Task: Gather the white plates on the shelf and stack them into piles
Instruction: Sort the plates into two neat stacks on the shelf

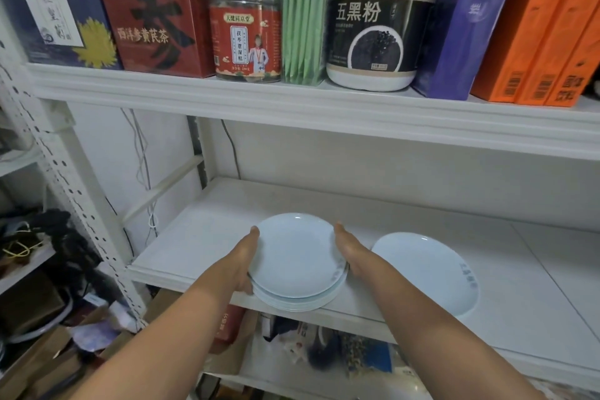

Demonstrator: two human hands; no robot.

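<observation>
Two flat, open hands, left hand (248, 265) and right hand (349, 252), press the rims of the plate stack (297, 261) at the shelf (201, 237) front edge (glazed, brittle, slippery): support it underneath. Beyond, right, lies a single plate (425, 273).

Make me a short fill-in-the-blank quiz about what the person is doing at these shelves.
1. Both hands press the sides of a stack of white ____.
2. The stack sits between the left hand and the ____ hand.
3. A single plate lies to the ____ of the stack.

Missing words: plates; right; right
</observation>
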